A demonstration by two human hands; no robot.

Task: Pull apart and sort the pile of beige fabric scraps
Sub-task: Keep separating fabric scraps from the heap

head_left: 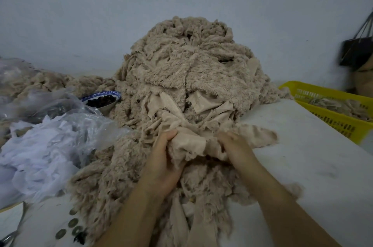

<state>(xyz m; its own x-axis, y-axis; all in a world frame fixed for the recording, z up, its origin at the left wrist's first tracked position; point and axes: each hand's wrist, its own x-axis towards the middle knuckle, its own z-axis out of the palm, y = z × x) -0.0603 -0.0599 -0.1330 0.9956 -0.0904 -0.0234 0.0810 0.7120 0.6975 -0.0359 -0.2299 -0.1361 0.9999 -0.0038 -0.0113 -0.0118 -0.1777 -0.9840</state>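
I see a tall pile point(187, 69) of beige fleece scraps on a white table point(302, 162). At the pile's near foot, the left hand point(164, 159) and right hand point(235, 147) each grip one bunched scrap point(190, 144) with curled fingers. A yellow basket point(331, 119) sits right of the pile; a bowl point(103, 100) and plastic bags point(50, 140) sit left.

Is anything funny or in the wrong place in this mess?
Yes. A blue-and-white bowl of dark bits looks tilted, wedged between the beige scrap pile and a crumpled plastic bag. Small round discs lie loose on the table beside the pile.
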